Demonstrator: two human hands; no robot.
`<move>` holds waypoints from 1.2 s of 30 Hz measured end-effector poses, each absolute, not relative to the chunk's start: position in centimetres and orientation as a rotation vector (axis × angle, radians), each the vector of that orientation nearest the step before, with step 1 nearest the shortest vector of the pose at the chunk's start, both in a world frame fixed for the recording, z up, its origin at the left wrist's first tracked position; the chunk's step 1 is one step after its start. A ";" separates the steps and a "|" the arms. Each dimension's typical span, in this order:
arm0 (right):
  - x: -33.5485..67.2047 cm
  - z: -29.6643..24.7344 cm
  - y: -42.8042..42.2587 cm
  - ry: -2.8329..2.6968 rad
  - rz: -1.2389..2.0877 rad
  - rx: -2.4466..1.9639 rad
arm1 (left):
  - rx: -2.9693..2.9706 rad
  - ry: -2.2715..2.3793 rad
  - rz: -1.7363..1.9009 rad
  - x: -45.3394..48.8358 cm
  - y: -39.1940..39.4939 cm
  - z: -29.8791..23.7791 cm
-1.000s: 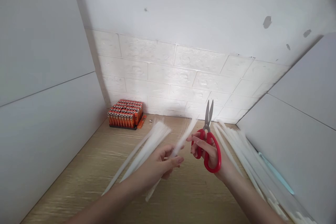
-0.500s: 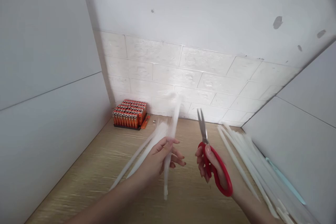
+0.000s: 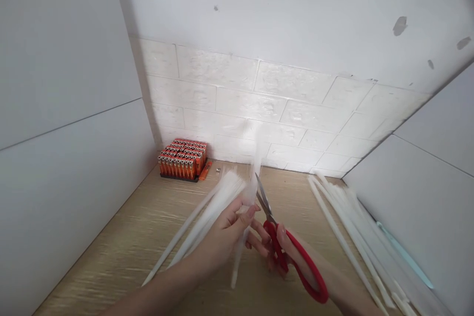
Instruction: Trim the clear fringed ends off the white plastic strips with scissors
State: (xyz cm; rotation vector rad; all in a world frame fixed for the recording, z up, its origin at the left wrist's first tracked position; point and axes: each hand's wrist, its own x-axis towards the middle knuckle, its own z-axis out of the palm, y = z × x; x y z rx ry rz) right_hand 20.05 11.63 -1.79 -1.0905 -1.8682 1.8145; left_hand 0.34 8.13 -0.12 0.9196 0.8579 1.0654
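My left hand (image 3: pixel 225 237) is closed round a thin bundle of white strips (image 3: pixel 249 197) that stands nearly upright above the wooden table (image 3: pixel 122 261); its upper end is blurred. My right hand (image 3: pixel 292 256) grips red-handled scissors (image 3: pixel 296 256). Their metal blades (image 3: pixel 263 200) are slightly apart and point up and to the left, right beside the held bundle just above my left thumb.
A larger sheaf of white strips (image 3: pixel 200 222) lies diagonally on the table under my left arm. Several long white strips (image 3: pixel 351 227) are piled along the right panel. A tray of orange lighters (image 3: pixel 183 159) stands at the back left by the brick wall.
My right hand has swung the scissors leftward until the blades reach the bundle. My left hand has kept the bundle upright and shifted slightly right.
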 end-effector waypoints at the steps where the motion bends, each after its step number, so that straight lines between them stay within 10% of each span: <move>1: 20.1 -1.9 11.7 -1.871 1.810 -1.089 | 0.931 0.858 1.052 0.5 8.0 -0.1; 36: 20.1 -2.2 11.4 -1.860 1.782 -1.115 | 0.899 0.732 1.013 1.1 7.6 0.3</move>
